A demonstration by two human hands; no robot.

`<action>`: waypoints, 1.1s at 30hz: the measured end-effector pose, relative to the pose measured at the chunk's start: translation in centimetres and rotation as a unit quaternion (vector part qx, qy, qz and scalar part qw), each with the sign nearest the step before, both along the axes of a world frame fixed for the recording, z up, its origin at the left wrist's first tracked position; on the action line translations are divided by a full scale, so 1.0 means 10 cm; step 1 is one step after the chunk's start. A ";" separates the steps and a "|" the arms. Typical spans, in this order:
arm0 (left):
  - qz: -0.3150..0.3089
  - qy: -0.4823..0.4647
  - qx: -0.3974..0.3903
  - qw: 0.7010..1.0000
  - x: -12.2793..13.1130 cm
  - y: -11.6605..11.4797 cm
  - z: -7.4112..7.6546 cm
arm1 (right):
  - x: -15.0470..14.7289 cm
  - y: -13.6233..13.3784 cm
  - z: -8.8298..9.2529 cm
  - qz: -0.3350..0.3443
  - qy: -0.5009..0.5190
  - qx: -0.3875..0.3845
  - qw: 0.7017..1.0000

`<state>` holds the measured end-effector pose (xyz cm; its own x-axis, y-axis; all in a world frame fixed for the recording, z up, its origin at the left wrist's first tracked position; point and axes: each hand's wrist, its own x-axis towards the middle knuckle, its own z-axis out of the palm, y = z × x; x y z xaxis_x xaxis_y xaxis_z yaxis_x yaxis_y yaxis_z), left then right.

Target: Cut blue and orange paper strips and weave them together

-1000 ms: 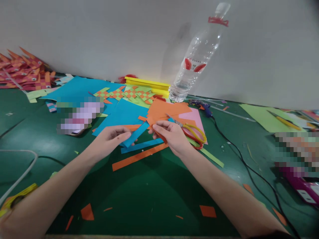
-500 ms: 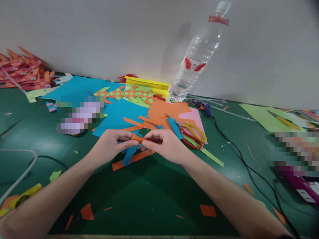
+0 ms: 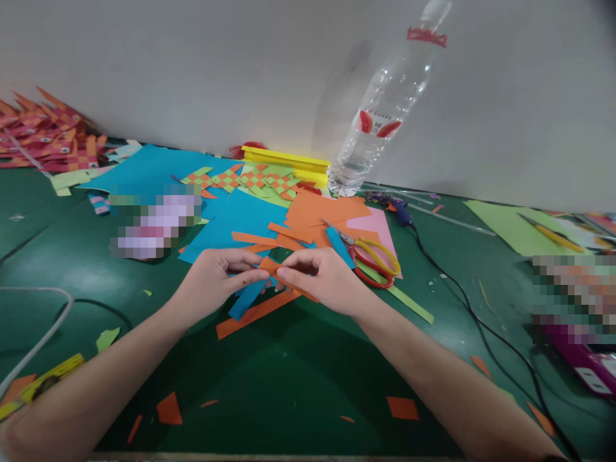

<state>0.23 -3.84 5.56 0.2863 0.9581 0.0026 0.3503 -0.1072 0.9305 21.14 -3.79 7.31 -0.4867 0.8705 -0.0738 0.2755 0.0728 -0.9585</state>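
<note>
Just above the table, an orange paper strip [image 3: 270, 265] is pinched between the thumb and fingers of my left hand [image 3: 216, 277] and my right hand [image 3: 325, 279]. One orange end slants out below my right thumb. A blue paper strip [image 3: 246, 301] hangs down-left from the held piece; fingers hide where the two strips cross. Another orange strip [image 3: 233, 327] shows beneath, its far end behind my hands. Beyond my hands, loose orange strips [image 3: 253, 238] lie on a blue sheet [image 3: 216, 224]. Scissors [image 3: 370, 253] with red and yellow handles rest to the right, on orange and pink paper.
A water bottle [image 3: 380, 109] leans against the wall. Woven paper fish [image 3: 260, 181] lie at the back, with more piled [image 3: 52, 135] far left. A glue gun [image 3: 399, 210] trails a black cord [image 3: 462, 301] along the right. Orange scraps [image 3: 403, 408] dot the green table.
The blue strip's hanging end has swung slightly left. An orange end now slants out beneath my right thumb. Both hands stay close together, almost in place.
</note>
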 end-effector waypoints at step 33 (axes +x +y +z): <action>-0.071 0.006 0.039 0.997 -0.01 -0.03 -0.04 | 0.04 -0.01 0.15 0.029 -0.129 0.058 0.990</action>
